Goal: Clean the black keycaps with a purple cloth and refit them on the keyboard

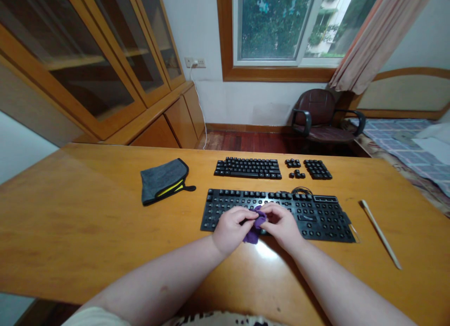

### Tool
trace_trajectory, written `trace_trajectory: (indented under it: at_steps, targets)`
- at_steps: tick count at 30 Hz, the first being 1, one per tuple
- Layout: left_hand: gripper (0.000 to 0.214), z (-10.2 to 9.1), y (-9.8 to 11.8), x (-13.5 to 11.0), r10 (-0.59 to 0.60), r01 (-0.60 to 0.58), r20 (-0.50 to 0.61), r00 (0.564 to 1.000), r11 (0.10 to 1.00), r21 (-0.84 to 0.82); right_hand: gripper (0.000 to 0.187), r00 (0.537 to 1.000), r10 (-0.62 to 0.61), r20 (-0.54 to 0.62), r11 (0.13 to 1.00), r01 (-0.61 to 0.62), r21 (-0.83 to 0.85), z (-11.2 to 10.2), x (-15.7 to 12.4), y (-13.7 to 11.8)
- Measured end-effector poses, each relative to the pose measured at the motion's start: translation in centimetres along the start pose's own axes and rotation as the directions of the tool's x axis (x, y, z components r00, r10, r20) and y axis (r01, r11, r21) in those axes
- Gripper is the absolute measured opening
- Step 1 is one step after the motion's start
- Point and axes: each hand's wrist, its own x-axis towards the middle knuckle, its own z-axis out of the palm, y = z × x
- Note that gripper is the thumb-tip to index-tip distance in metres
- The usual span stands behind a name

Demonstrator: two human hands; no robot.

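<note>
Both my left hand and my right hand pinch a small purple cloth, its loose end hanging below the fingers. Whether something is wrapped inside the cloth I cannot tell. Under and behind my hands lies a black keyboard with most keycaps off, its top row still capped. The hands cover part of its middle and front edge. Beyond it the removed keycaps sit in groups: a large block, small clusters and a number-pad block.
A folded grey cloth with yellow lining lies on the wooden table at left. To the right of the keyboard rests a thin pale stick. Past the table stand a glass-door cabinet, an office chair and a bed.
</note>
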Motion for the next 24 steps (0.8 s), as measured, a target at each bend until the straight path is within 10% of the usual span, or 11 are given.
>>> trace_trajectory:
  at_steps: [24]
  targets:
    - [0.015, -0.30, 0.01, -0.12, 0.099, -0.099, 0.013, 0.995, 0.993, 0.057, 0.012, 0.996, 0.087, 0.018, 0.983, -0.089, 0.161, 0.30, 0.08, -0.19]
